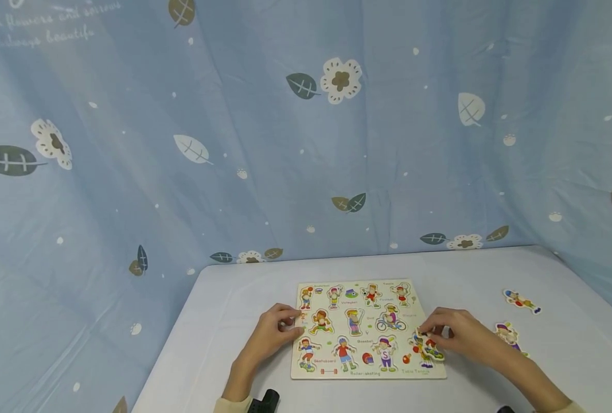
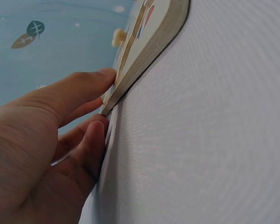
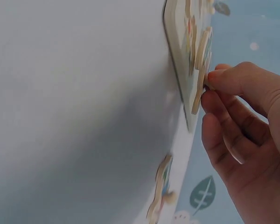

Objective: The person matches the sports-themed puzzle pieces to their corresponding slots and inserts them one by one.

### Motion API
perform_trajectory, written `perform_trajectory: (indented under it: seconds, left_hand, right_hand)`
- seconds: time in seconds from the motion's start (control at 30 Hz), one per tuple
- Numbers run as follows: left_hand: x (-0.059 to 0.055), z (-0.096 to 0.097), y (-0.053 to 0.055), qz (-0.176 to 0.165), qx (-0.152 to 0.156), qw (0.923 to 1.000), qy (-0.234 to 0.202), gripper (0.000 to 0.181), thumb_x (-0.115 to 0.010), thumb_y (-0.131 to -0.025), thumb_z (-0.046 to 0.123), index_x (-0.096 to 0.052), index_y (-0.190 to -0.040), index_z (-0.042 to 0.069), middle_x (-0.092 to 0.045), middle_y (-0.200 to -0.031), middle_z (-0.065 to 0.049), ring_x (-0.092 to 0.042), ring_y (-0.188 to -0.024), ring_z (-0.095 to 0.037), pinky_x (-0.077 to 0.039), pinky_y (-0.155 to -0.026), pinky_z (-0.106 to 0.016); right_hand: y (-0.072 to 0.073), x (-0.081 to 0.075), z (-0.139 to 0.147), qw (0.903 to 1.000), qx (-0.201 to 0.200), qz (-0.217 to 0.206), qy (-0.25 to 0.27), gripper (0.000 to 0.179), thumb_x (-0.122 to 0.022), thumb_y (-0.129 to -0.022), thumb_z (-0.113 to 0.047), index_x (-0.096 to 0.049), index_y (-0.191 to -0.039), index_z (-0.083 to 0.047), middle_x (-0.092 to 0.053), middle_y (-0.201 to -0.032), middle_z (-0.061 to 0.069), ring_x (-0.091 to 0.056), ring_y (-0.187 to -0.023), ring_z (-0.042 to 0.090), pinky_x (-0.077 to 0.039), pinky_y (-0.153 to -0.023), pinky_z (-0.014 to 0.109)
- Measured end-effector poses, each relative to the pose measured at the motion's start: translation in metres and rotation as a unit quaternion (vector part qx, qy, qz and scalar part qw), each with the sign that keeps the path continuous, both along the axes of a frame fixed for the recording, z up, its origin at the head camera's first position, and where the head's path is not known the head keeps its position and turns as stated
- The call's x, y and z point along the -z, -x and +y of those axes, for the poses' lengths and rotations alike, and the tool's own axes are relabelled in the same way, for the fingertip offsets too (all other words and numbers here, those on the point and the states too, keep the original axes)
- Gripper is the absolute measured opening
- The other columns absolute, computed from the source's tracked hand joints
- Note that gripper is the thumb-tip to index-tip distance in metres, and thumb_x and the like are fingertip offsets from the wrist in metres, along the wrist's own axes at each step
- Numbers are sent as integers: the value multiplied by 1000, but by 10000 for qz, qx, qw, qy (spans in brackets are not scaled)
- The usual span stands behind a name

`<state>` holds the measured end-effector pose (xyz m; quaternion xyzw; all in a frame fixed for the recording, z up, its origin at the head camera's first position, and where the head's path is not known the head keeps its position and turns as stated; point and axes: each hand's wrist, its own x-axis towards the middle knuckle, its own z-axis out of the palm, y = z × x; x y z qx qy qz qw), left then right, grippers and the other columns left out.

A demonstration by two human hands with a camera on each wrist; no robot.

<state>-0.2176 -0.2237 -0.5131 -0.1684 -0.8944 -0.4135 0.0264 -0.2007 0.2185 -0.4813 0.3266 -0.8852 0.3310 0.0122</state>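
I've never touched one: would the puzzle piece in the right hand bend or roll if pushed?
The piece looks stiff: its thick edge suggests wood. It's probably light: the right hand just pinches it. Flat, it would likely slide, not roll.

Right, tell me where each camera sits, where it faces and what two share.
Head: on the head, facing forward and down at the cream rectangular wooden puzzle board; left hand, right hand and forearms show.
Left wrist: worn there, facing the left hand at the board's edge; only that hand shows.
Right wrist: worn there, facing the right hand pinching a multicoloured flat wooden figure; only that hand shows.
Both wrist views share the board and blue leaf-print curtain.
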Motion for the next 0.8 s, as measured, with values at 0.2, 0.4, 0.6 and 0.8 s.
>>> perform_trajectory:
  seconds: [0.2, 0.4, 0.6, 0.8]
  left_hand:
    - [-3, 1, 0, -18, 8, 10000, 53, 38, -78, -83, 24, -71, -116, 6, -62, -112, -6, -59, -89, -14, -52, -73, -20]
    - [-5, 1, -1, -44, -3, 9999, 117, 38, -78, -84, 25, -71, -116, 6, -62, -112, -5, -60, -90, -15, -52, -73, -20]
    - [-4, 0, 0, -40, -28, 9999, 97, 38, -79, -83, 24, -71, -116, 6, -62, -112, -5, -60, -90, -16, -53, -73, -20]
    - [-3, 1, 0, -117, -27, 9999, 96, 38, -78, -83, 24, -72, -116, 7, -62, -112, -5, -60, -90, -14, -52, -74, -19]
  right_hand:
    - [2, -2, -24, 9996, -255, 84, -96, 20, -72, -84, -4, -74, -99, -18, -67, -91, -7, -53, -75, -7, -49, -57, 18]
    - [3, -4, -55, 9976, -627, 285, 4, 20, -71, -84, -2, -74, -99, -16, -67, -92, -4, -52, -73, -6, -48, -57, 17]
    - [4, -12, -96, 9972, -707, -67, -250, 16, -70, -87, -7, -75, -98, -18, -66, -94, -6, -54, -75, -3, -49, -61, 17]
    - [1, -12, -134, 9947, -977, -101, -306, 16, -70, -87, -5, -75, -96, -17, -66, -93, -6, -56, -76, -2, -50, -63, 15]
